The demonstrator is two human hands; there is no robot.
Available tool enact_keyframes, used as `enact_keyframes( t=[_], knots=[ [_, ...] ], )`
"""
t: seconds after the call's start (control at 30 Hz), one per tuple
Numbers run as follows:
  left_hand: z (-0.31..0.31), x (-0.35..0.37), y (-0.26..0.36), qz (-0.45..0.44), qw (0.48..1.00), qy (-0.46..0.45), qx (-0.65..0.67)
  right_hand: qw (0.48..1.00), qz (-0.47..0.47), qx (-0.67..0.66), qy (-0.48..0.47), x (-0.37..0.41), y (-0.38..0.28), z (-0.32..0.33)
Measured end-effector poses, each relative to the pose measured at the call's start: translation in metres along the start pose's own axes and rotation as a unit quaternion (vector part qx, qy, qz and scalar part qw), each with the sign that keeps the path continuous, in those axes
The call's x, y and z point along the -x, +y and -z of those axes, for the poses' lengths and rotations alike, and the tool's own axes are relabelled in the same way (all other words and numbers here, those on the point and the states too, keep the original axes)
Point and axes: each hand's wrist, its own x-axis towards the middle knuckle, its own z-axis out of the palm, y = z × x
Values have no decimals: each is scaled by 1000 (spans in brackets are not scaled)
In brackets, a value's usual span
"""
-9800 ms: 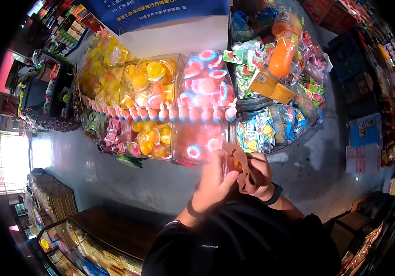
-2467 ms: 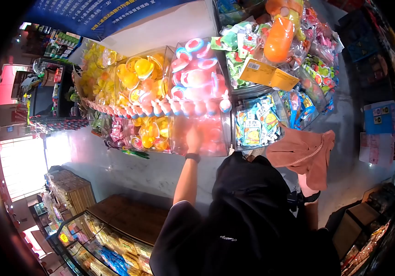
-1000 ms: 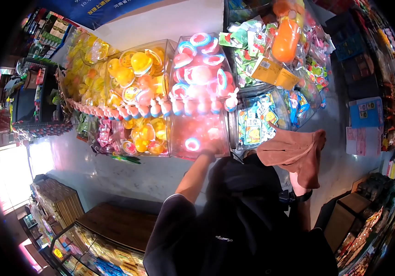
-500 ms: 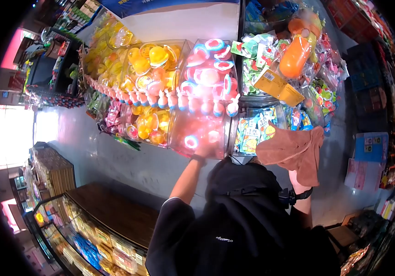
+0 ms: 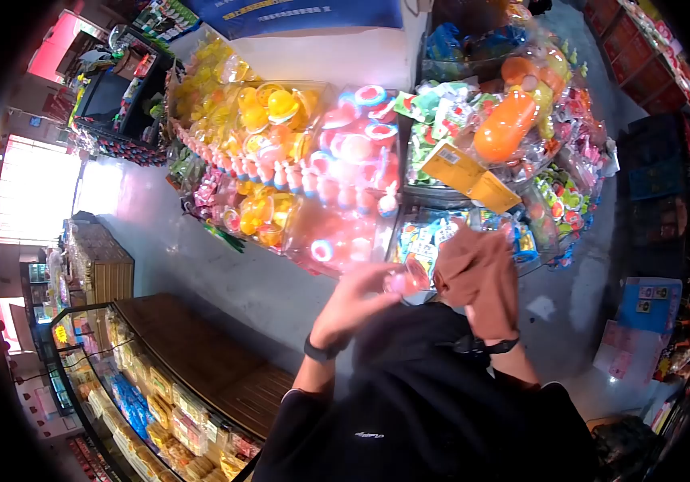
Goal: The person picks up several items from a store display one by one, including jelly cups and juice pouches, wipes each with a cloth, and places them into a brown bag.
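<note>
My left hand (image 5: 355, 299) is closed on a small, shiny pink round item (image 5: 403, 283), pinched between thumb and fingers in front of my chest. Just to its right, a brown cloth (image 5: 477, 269) is bunched over my right hand, hiding its fingers. The two hands are close together, with the cloth right beside the pink item. Beyond my left hand is a clear bin of pink items (image 5: 337, 233), with a white-and-blue ringed piece inside. Blue printed packets (image 5: 421, 237) lie in the bin behind the cloth.
A row of small bunny-shaped figures (image 5: 297, 178) runs across the bins. Yellow toys (image 5: 268, 217) fill bins to the left. An orange packaged toy (image 5: 505, 132) and a yellow card (image 5: 473, 177) lie at the right. A dark-topped display case (image 5: 200, 353) stands at lower left.
My left hand has come out of the pink bin, back toward me, with a pink round item. My right hand has moved left with the brown cloth, which is now more bunched.
</note>
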Motion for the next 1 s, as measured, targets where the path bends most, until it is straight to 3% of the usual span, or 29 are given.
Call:
enact_keyframes(
  t=[0.03, 0.07, 0.13, 0.2, 0.23, 0.27, 0.3, 0.33, 0.4, 0.5, 0.6, 0.67, 0.73, 0.9, 1.0],
  knots=[
    [-16, 3, 13, -26, 1000, -7, -12, 996, 17, 67, -65, 1, -8, 5],
    [-38, 4, 35, -44, 996, 14, 71, 986, 23, 119, -118, 2, -14, 8],
    [-61, 4, 32, -114, 991, 59, -26, 964, 44, 228, -130, 1, -28, 14],
    [-72, 1, 32, -188, 969, 95, -128, 989, 146, 10, -31, -15, -41, 58],
    [-78, 0, 36, -212, 958, 111, -156, 980, 93, -173, -9, -13, -39, 55],
    [-84, 0, 40, -234, 946, 127, -185, 936, 36, -351, 14, -9, -35, 46],
    [-89, 0, 42, -242, 935, 143, -216, 856, -23, -515, 38, -4, -29, 35],
    [-94, 0, 43, -250, 923, 158, -247, 842, -1, -536, 58, 0, -17, 24],
    [-102, -1, 50, -280, 891, 192, -302, 864, 35, -495, 79, 6, -6, 18],
    [-107, -2, 52, -298, 873, 214, -321, 898, 139, -367, 200, 6, -7, 21],
    [-106, -2, 55, -314, 876, 214, -297, 898, 203, -277, 274, -9, -14, 33],
    [-107, 2, 56, -307, 885, 203, -286, 897, 130, -361, 218, 6, -9, 26],
    [-107, 3, 58, -323, 884, 194, -276, 915, 143, -357, 125, 9, -3, 37],
    [-106, 3, 59, -366, 866, 175, -291, 930, 73, -345, 103, 24, -7, 39],
    [-108, 2, 59, -328, 896, 154, -258, 891, 2, -437, 122, 29, -9, 33]
  ],
)
